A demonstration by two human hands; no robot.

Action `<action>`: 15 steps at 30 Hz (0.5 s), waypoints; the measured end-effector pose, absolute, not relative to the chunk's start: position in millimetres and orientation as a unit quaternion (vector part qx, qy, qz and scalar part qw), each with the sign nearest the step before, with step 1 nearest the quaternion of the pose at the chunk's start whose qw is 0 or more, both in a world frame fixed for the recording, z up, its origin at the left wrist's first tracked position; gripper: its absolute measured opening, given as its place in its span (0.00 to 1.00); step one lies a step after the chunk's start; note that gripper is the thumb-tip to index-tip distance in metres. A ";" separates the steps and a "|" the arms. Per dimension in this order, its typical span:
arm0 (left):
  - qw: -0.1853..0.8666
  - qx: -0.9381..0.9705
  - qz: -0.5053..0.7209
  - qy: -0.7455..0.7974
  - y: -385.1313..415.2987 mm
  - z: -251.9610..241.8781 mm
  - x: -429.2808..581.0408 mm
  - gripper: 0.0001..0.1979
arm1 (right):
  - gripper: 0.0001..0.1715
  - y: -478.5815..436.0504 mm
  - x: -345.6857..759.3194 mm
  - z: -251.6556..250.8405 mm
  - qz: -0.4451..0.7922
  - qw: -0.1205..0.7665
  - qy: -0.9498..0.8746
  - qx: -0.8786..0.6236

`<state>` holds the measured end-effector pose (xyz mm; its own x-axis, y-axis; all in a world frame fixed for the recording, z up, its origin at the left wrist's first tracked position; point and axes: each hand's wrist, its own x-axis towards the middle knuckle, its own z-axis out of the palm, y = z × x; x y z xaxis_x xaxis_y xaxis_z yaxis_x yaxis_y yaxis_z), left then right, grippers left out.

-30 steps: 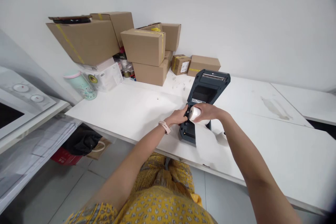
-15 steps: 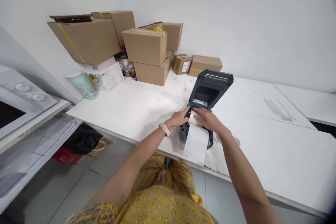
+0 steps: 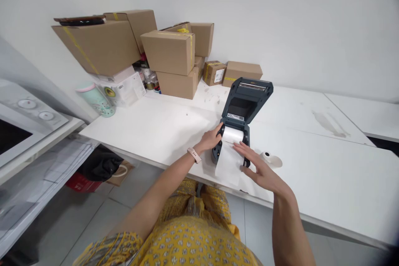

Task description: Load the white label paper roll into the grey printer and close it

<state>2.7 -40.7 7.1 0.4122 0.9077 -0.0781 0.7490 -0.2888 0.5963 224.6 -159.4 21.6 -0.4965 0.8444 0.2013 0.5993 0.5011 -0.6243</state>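
Note:
A dark blue-grey label printer (image 3: pixel 246 104) stands near the front edge of the white table (image 3: pixel 327 174) with its lid tipped up. A white paper roll (image 3: pixel 232 134) lies in its bay, and a strip of paper (image 3: pixel 227 163) hangs out over the front. My left hand (image 3: pixel 211 139) rests against the printer's left side, fingers curled on its edge beside the roll. My right hand (image 3: pixel 260 168) hovers over the paper strip and the printer's front right corner, fingers stretched out and empty. A watch is on my left wrist.
Cardboard boxes (image 3: pixel 170 52) are piled at the back left against the wall, with a white carton (image 3: pixel 123 89) and a mint green bottle (image 3: pixel 95 99). A small white spool (image 3: pixel 269 158) lies right of the printer. A microwave (image 3: pixel 21 120) sits on a shelf at left.
My right hand set the paper roll into the printer, let go and drew back towards me with fingers spread. The paper strip now hangs over the front. A small spool shows beside the printer.

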 end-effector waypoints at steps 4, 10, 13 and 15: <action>0.275 0.798 0.141 0.517 -41.1 7.4 2.1 0.33 | 0.40 -154.9 216.0 19.4 0.216 0.203 -0.848 -0.440; 0.261 0.816 0.114 0.503 -36.6 8.9 1.0 0.34 | 0.36 -155.5 225.3 20.5 0.226 0.210 -0.842 -0.442; 0.261 0.827 0.110 0.485 -35.0 11.5 0.1 0.36 | 0.30 -156.8 237.1 16.9 0.239 0.231 -0.823 -0.461; 0.265 0.835 0.114 0.469 -35.0 13.3 -0.5 0.37 | 0.31 -156.3 241.7 12.0 0.235 0.242 -0.814 -0.473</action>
<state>-0.5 -35.0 13.3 0.5332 0.8440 -0.0579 0.7230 -0.4191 0.5493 241.7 -156.3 12.0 -0.4356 0.8837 0.1712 0.6561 0.4419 -0.6117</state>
